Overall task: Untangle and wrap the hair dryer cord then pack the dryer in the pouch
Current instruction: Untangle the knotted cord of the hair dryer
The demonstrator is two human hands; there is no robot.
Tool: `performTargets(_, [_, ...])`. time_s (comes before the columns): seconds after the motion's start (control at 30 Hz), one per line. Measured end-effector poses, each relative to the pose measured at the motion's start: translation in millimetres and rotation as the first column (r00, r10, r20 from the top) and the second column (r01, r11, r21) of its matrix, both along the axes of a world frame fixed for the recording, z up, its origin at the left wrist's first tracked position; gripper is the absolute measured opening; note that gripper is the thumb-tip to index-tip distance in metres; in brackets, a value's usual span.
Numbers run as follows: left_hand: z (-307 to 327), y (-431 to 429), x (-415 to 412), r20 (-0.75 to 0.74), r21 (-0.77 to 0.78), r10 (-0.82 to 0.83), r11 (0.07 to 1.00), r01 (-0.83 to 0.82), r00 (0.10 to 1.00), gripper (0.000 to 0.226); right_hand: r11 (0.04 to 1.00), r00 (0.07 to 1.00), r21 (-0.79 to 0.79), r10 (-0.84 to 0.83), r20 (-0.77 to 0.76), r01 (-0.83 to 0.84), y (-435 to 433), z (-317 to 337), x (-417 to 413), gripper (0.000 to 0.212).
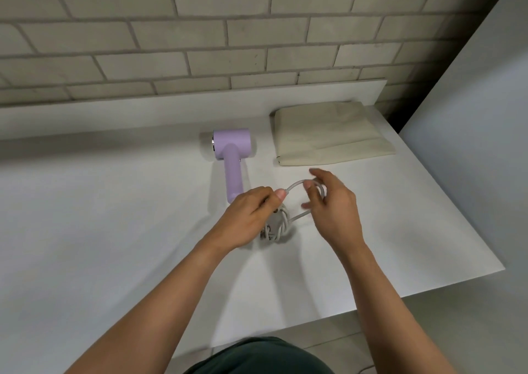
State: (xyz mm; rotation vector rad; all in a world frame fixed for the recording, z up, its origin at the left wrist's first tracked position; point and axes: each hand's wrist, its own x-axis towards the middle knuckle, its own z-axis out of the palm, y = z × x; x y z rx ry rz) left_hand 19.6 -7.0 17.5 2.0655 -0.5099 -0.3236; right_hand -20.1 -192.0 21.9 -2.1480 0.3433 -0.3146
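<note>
Early on: left hand (251,216) pinches the cord (275,227), right hand (334,210) curls round a loop, the tangle just below the dryer (233,145) (pouch (328,136) flat, nothing packed)

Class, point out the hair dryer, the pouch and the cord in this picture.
hair dryer (232,142): head view, on its lilac barrel.
pouch (331,133): head view, middle of the cream fabric.
cord (295,185): head view, on the raised grey loop.
</note>
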Motion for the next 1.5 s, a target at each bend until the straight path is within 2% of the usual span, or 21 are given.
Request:
performTargets(0.07, [-1,1,0,0.033,0.017,-0.013,1.000,0.012,0.999,0.054,0.917,0.982,-0.377,0.171,0.084,-0.128,-2,-4,0,0.048])
performTargets(0.13, [-2,3,1,0.055,0.020,-0.030,0.999,0.029,0.998,0.051,0.738,0.934,-0.634,0.351,0.065,-0.233,0,-4,1,0.054])
performTargets(0.17, [-2,4,2,0.062,0.021,-0.039,0.999,0.037,0.997,0.049,0.660,0.916,-0.708,0.399,0.047,-0.251,1,-3,2,0.051])
performTargets(0.23, [-1,5,2,0.069,0.015,-0.045,0.999,0.044,0.997,0.046,0.611,0.893,-0.744,0.447,0.041,-0.271,4,-2,4,0.039])
performTargets(0.37, [0,9,2,0.010,-0.045,-0.008,0.999,0.008,1.000,0.062,0.622,0.864,-0.694,0.503,0.000,-0.362,-1,0,8,0.019])
performTargets(0.43, [1,10,2,-0.016,-0.054,0.001,0.999,-0.002,1.000,0.069,0.627,0.864,-0.690,0.504,0.005,-0.362,0,-1,8,0.017])
performTargets(0.53, [3,11,1,-0.078,-0.106,0.004,0.994,-0.013,0.997,0.067,0.635,0.873,-0.689,0.488,0.008,-0.349,8,2,7,0.020])
performTargets(0.57, [2,13,1,-0.082,-0.126,-0.015,0.992,0.004,0.997,0.072,0.657,0.882,-0.676,0.471,0.023,-0.333,10,4,6,0.022])
performTargets(0.63, [-1,17,2,-0.037,-0.149,-0.062,0.987,0.056,0.997,0.086,0.758,0.916,-0.578,0.398,0.044,-0.302,11,6,8,0.019])
performTargets(0.67, [-2,19,3,-0.006,-0.149,-0.089,0.985,0.087,0.996,0.084,0.826,0.936,-0.482,0.350,0.031,-0.293,10,5,9,0.016])
performTargets(0.73, [-2,21,5,0.020,-0.098,-0.090,0.991,0.092,0.996,0.055,0.948,0.967,-0.192,0.256,-0.004,-0.252,10,6,11,0.012])
performTargets(0.8, [-2,22,6,0.021,-0.092,-0.063,0.994,0.064,0.998,0.028,0.980,0.993,0.162,0.115,0.035,-0.119,12,8,12,0.011])
performTargets(0.83, [-2,22,6,0.013,-0.119,-0.050,0.992,0.052,0.999,0.019,0.933,0.999,0.358,0.024,0.039,-0.037,11,10,13,0.013])
performTargets(0.87, [-3,23,5,-0.006,-0.150,-0.032,0.988,0.031,0.999,0.013,0.839,0.998,0.542,-0.062,0.019,0.042,8,12,15,0.014])
performTargets(0.93, [-3,26,4,-0.040,-0.190,0.015,0.982,-0.022,0.999,0.005,0.637,0.980,0.752,-0.194,-0.055,0.168,-2,13,18,0.016])
performTargets(0.97, [-3,28,4,-0.051,-0.197,0.035,0.979,-0.044,0.998,0.003,0.605,0.968,0.765,-0.233,-0.095,0.220,-9,11,20,0.018])
performTargets(1.07, [-4,31,3,-0.082,-0.206,0.056,0.976,-0.071,0.995,0.008,0.738,0.942,0.586,-0.276,-0.192,0.335,-26,-2,23,0.027])
performTargets(1.13, [-3,31,2,-0.106,-0.219,0.051,0.973,-0.073,0.993,0.012,0.788,0.930,0.496,-0.293,-0.221,0.366,-31,-16,25,0.033])
performTargets(1.33, [-1,32,1,-0.141,-0.241,0.061,0.966,-0.094,0.988,0.015,0.894,0.934,0.309,-0.250,-0.255,0.323,-27,-46,24,0.032])
performTargets(1.5, [-3,33,2,-0.148,-0.237,0.070,0.966,-0.104,0.986,0.015,0.941,0.925,0.180,-0.221,-0.308,0.285,-25,-61,23,0.036])
